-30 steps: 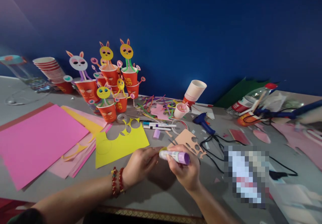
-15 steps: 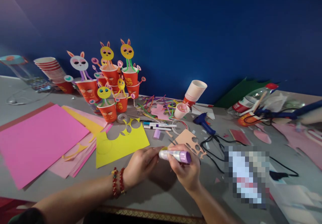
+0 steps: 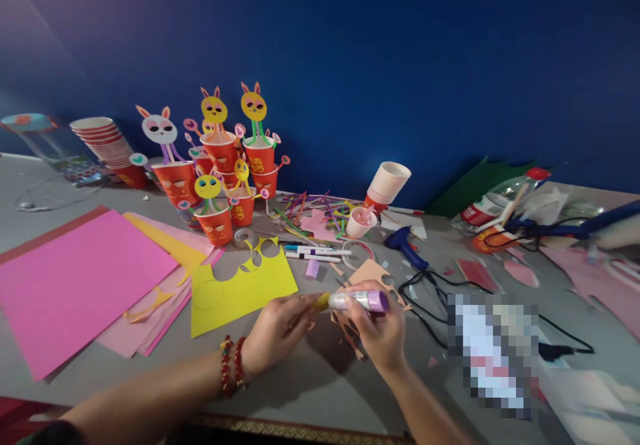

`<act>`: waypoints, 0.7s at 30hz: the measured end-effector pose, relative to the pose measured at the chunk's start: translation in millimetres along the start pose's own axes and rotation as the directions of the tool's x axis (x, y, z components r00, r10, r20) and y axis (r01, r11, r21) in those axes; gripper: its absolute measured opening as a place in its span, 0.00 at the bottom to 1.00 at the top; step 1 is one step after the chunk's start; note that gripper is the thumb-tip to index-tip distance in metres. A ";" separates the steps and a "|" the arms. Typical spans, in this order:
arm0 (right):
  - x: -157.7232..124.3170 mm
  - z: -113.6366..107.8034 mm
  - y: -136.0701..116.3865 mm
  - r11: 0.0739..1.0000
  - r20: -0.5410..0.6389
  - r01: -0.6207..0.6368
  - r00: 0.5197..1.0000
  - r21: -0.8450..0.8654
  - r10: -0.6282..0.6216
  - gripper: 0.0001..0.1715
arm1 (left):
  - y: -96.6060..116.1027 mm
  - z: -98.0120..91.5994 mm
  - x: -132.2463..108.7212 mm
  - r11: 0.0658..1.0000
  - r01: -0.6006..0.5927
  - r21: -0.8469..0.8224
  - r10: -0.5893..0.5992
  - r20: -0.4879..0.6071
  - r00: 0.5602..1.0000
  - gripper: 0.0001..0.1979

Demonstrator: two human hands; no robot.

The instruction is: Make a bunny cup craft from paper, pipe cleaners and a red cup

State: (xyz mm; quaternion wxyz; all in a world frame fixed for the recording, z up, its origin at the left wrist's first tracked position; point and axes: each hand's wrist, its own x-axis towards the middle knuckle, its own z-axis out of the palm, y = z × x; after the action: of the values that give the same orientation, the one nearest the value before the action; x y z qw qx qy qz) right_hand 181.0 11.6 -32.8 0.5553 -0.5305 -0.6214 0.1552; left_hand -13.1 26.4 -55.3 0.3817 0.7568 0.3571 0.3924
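Head view: the right hand [image 3: 383,331] has its grip closed round the barrel of a glue stick [image 3: 359,300], whose long axis runs almost crosswise, purple end to the right of that grip, the other end to its left. That left end faces a small yellow piece [image 3: 321,301], just off the fingertips of the left hand [image 3: 280,335], whose grip is pinched on it. The left hand is the nearer to the piece; whether stick and piece touch, I cannot tell.
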 end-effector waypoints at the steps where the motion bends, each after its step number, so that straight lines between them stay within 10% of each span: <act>1: 0.4 -0.1 0.2 1.000 -0.008 0.003 1.000 0.000 -0.003 0.03 | 0.0 0.1 -0.1 1.000 0.000 -0.010 0.000 -0.003 1.000 0.15; 21: 4.0 -2.0 0.3 0.997 0.001 -0.061 0.998 0.036 0.061 0.04 | -2.0 1.5 -1.6 0.999 0.015 -0.052 -0.014 0.031 0.999 0.15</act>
State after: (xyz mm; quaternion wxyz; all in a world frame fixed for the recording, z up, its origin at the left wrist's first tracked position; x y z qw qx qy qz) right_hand 183.6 14.3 -30.3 0.5598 -0.5391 -0.6019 0.1834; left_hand -13.0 25.5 -58.2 0.4098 0.7499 0.3462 0.3871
